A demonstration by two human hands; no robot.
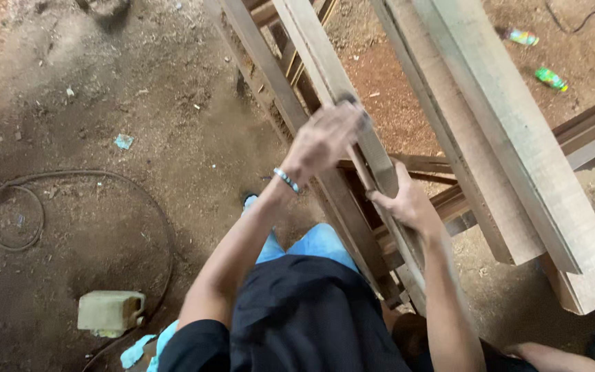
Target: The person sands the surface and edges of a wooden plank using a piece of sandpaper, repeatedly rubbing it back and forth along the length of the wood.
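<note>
Plank (pixel 325 65), long and narrow, runs on edge from the top of the view down toward the person, lying on a rough wooden frame (pixel 270 83) of similar rails. Its left edge faces open dirt floor (pixel 105 124), so there is free room on that side; on its right a gap of reddish sawdust separates it from two broad pale boards (pixel 511 138) that slope across the upper right and overhang the frame at their near ends.

Left hand (pixel 325 138) is raised over the plank with the wrist bent, blurred; its fingers curl down over a small dark object (pixel 354 110) pressed to the wood, though what that is cannot be told. A beaded bracelet (pixel 286 180) circles the wrist. Right hand (pixel 408 203) sits lower, just beside the plank's right side, thumb up along the wood and fingers wrapped around the edge, clasping it, the forearm coming straight up from below.

On the floor to the left lie a coiled hose (pixel 15 220) and a pale plastic jug (pixel 110 311), well apart from the frame. Two green bottles (pixel 551 78) lie in the sawdust at upper right.
</note>
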